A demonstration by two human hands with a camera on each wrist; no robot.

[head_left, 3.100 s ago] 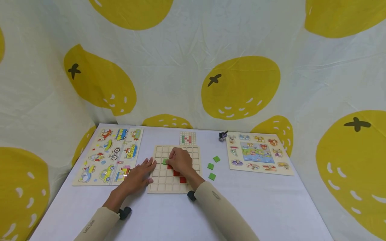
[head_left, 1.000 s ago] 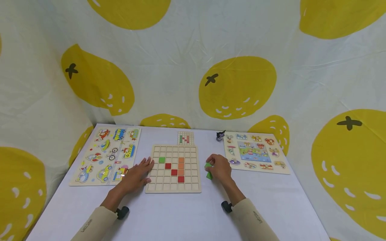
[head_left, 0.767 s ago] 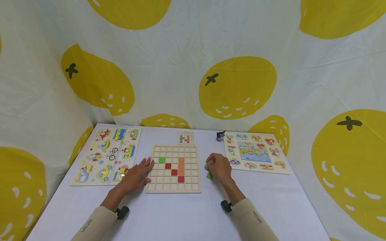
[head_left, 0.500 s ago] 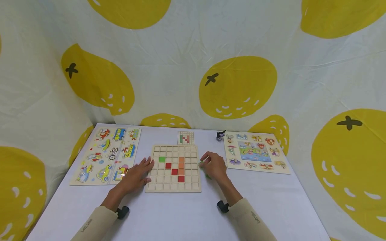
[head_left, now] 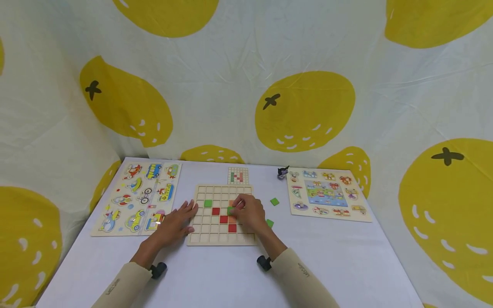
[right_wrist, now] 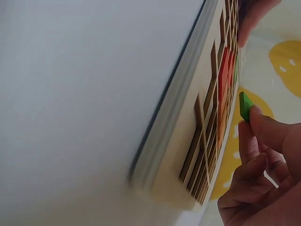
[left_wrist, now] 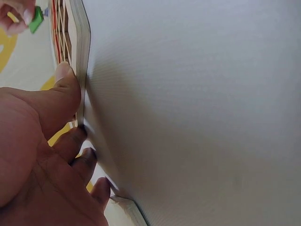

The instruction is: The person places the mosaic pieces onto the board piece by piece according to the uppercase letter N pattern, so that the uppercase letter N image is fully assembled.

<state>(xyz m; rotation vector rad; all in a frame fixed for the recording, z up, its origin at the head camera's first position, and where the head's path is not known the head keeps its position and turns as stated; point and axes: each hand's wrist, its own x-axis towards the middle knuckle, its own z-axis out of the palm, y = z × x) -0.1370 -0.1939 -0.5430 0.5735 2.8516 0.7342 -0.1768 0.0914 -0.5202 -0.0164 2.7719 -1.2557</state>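
Observation:
A wooden grid board lies mid-table, with red, orange and green square tiles set in some of its cells. Over the board, my right hand pinches a green tile between thumb and fingertips. That tile is held above the surface in the right wrist view. My left hand rests at the board's left edge with its fingers spread. In the left wrist view the left thumb touches the board's rim. One green tile sits in a cell at the upper left. Red tiles step down diagonally.
Two loose green tiles, one farther back and one nearer, lie right of the board. Behind it is a small pattern card. A vehicle puzzle stands left, another puzzle right, beside a small black figure.
My right hand has picked up a green tile from the loose ones and carried it left over the board. Earlier it left a green tile at the upper left. The left hand stays put.

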